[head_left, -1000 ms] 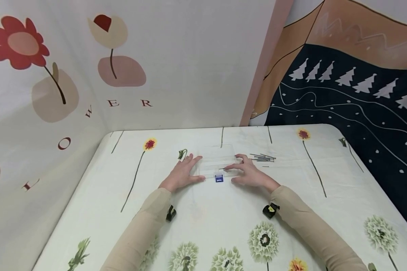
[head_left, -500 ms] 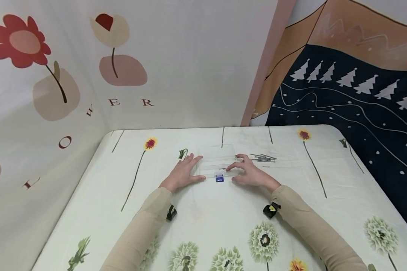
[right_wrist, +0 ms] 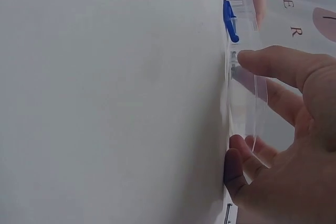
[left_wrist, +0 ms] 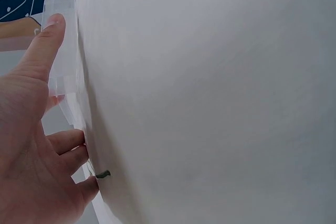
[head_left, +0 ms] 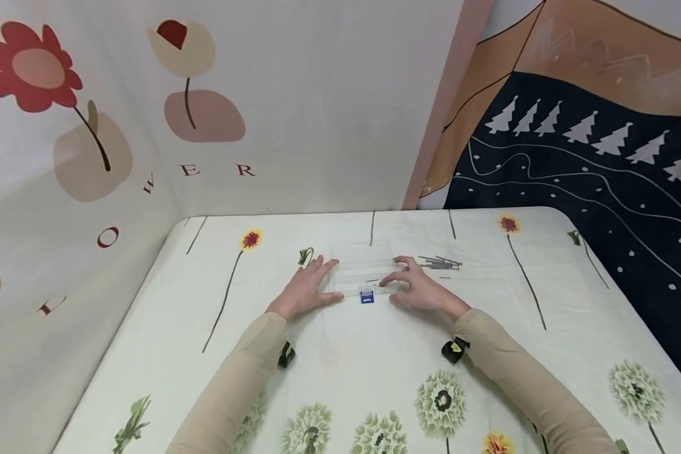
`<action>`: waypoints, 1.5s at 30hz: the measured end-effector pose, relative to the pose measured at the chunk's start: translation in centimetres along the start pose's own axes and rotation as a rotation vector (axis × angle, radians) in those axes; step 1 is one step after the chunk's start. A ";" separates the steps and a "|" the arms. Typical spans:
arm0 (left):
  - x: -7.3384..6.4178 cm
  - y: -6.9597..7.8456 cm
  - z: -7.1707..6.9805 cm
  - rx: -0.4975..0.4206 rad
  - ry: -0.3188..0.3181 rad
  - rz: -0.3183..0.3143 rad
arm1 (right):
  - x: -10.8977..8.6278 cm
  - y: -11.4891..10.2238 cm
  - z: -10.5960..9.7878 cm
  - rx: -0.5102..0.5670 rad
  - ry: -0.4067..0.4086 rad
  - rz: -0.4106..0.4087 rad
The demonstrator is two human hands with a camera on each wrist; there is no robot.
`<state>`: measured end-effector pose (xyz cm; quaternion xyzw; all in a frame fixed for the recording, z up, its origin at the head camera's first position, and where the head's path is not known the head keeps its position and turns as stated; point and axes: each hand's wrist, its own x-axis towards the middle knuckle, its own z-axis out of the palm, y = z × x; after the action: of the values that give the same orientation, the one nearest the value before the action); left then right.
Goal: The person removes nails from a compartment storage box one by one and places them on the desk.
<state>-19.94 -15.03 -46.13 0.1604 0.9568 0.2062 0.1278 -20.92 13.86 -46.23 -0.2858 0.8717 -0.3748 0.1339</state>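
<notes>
A clear plastic box (head_left: 349, 285) with a blue latch (head_left: 367, 297) sits on the table, its transparent lid (head_left: 363, 251) laid back behind it. At the box's left end, my left hand (head_left: 305, 291) holds it, thumb along the front wall and index finger at the side. My right hand (head_left: 422, 290) grips the right end, thumb on the front wall and other fingers round the side. Its index finger reaches over into the box, the tip beside a thin nail (head_left: 372, 281) lying inside. Through the wall, the right wrist view shows that index finger (right_wrist: 283, 100) inside.
To the right of the box lies a small pile of grey nails (head_left: 439, 263), with one short nail (head_left: 444, 277) apart in front. A flower-printed cloth (head_left: 340, 391) covers the table. Printed curtains (head_left: 318, 126) stand behind it.
My right index finger has shifted slightly right inside the box, and more of the nail there now shows. The left hand and the box have stayed in place.
</notes>
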 end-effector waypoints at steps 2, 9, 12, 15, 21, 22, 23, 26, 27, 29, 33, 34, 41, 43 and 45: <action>0.0 0.0 0.0 0.001 0.001 -0.001 | 0.0 0.0 0.0 0.004 0.005 -0.002; 0.1 -0.1 0.0 0.001 0.002 -0.013 | 0.3 -0.4 0.2 0.024 0.011 0.024; 0.1 -0.1 0.0 -0.005 -0.002 -0.016 | 0.5 -0.6 0.4 0.021 0.011 0.044; 0.1 0.0 -0.1 -0.006 -0.006 -0.013 | 0.5 -0.6 0.6 0.035 0.017 0.078; 0.0 0.1 -0.2 -0.001 -0.007 -0.016 | 0.5 -0.4 0.8 0.103 0.030 0.119; 0.1 0.1 -0.2 -0.002 -0.010 -0.020 | 0.5 -0.4 0.8 0.108 0.031 0.121; 0.0 0.1 -0.2 -0.001 -0.012 -0.022 | 0.5 -0.4 0.8 0.114 0.031 0.124; 0.0 0.1 -0.2 -0.001 -0.014 -0.025 | 0.5 -0.4 0.8 0.119 0.033 0.127; 0.0 0.1 -0.2 -0.002 -0.012 -0.023 | 0.5 -0.4 0.8 0.121 0.035 0.128; 0.0 0.1 -0.2 -0.001 -0.012 -0.022 | 0.5 -0.4 0.9 0.128 0.039 0.129; 0.0 0.1 -0.1 -0.003 -0.010 -0.020 | 0.6 -0.2 1.0 0.145 0.044 0.133; 0.0 0.1 -0.1 -0.002 -0.013 -0.025 | 0.6 -0.2 1.0 0.149 0.046 0.134; 0.0 0.1 -0.1 0.000 -0.013 -0.020 | 0.7 0.0 1.0 0.185 0.072 0.153; 0.0 0.1 -0.1 0.002 -0.014 -0.017 | 0.7 0.0 1.0 0.192 0.075 0.155; 0.0 0.1 -0.1 0.004 -0.012 -0.012 | 0.8 -0.1 1.0 0.195 0.075 0.154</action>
<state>-19.95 -15.00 -46.05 0.1559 0.9573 0.2027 0.1346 -21.06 12.78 -46.90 -0.1896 0.8548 -0.4570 0.1566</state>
